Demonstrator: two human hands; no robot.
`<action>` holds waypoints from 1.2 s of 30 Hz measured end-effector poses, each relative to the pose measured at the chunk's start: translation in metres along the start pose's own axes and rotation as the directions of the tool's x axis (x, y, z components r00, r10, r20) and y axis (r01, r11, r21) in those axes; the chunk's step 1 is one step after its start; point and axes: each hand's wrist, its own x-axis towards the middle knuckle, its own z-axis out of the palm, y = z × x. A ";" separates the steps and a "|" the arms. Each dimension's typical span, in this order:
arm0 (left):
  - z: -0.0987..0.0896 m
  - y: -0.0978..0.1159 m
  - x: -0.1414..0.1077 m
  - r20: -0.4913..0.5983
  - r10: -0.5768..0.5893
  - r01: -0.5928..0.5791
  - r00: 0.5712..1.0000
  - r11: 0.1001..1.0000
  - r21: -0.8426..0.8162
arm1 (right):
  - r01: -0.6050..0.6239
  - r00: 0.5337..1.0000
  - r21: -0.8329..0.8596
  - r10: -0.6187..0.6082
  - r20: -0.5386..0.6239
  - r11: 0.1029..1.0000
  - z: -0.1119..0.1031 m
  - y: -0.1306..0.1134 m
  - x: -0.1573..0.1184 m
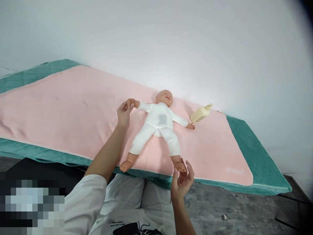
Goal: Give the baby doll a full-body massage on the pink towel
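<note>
A baby doll (160,114) in a white long-sleeved top and white trousers lies on its back on a pink blanket (61,101), its head toward the wall and its feet at the near edge. My left hand (125,111) pinches the doll's hand at the left, at the end of its outstretched arm. Below the doll's right-side foot, my right hand (182,179) is cupped with fingers apart; whether it touches the foot is hard to tell. Near the doll's other hand, a pale yellow pump bottle (201,113) leans over to the right.
Under the blanket is a green padded cover (254,147) on a bed or table against a white wall (156,42). A dark frame (297,192) shows at the right. On the grey floor (244,209) lies a small scrap (224,217). The lower left is pixelated.
</note>
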 end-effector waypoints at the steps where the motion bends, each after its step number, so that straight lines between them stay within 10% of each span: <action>1: 0.003 0.002 -0.004 0.010 -0.011 0.011 1.000 1.000 0.012 | 0.017 1.000 0.010 -0.017 -0.007 1.000 0.000 -0.001 0.005; 10: 0.011 -0.001 -0.034 0.292 0.040 -0.151 0.955 0.916 0.371 | 0.149 0.988 0.043 -0.148 -0.039 0.988 0.017 -0.005 0.047; 20: 0.000 -0.015 -0.025 0.658 0.118 -0.532 0.743 0.700 0.476 | 0.224 0.974 0.013 -0.224 -0.017 0.974 0.044 -0.009 0.071; 36: 0.004 -0.006 -0.024 0.746 0.028 -0.532 0.665 0.719 0.448 | 0.242 0.969 0.077 -0.245 0.034 0.967 0.072 -0.005 0.083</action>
